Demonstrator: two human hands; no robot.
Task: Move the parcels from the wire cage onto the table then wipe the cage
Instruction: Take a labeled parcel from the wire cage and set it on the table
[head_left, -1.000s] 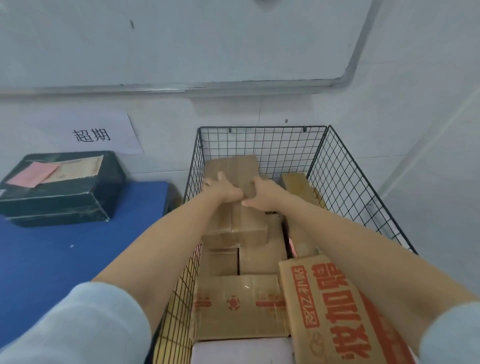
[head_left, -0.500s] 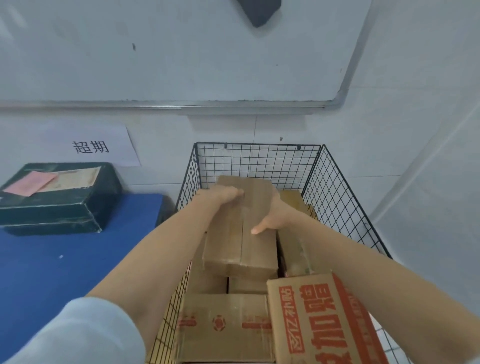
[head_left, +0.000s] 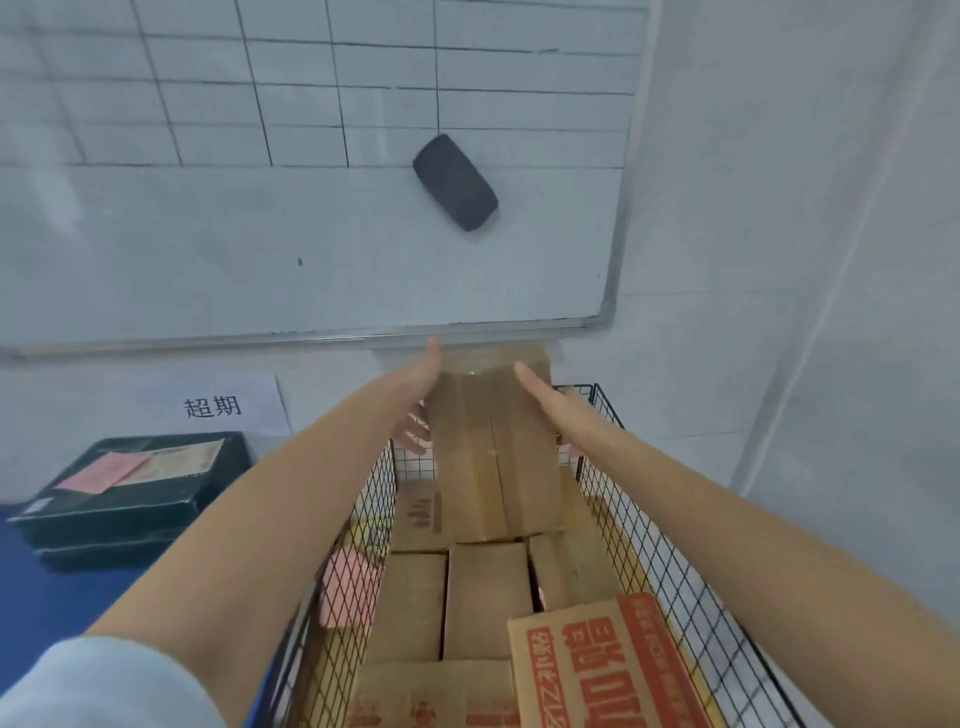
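Note:
I hold a plain brown cardboard parcel (head_left: 493, 452) with tape along its middle, raised above the black wire cage (head_left: 649, 525) and tilted with its far end up. My left hand (head_left: 422, 397) grips its left edge, thumb on top and fingers underneath. My right hand (head_left: 548, 402) grips the right edge the same way. Several more brown parcels (head_left: 483, 597) fill the cage below. A box with red printing (head_left: 613, 670) lies on top at the near right.
The blue table (head_left: 62, 613) stands left of the cage and carries a dark green box (head_left: 135, 483) against the wall. A whiteboard with a dark eraser (head_left: 454, 182) hangs on the wall ahead, a paper sign (head_left: 213, 405) below it. A pink label (head_left: 348, 587) shows through the cage's left wire.
Both hands took the long brown parcel by its sides and lifted it up out of the cage. The view tilted upward, showing more of the whiteboard.

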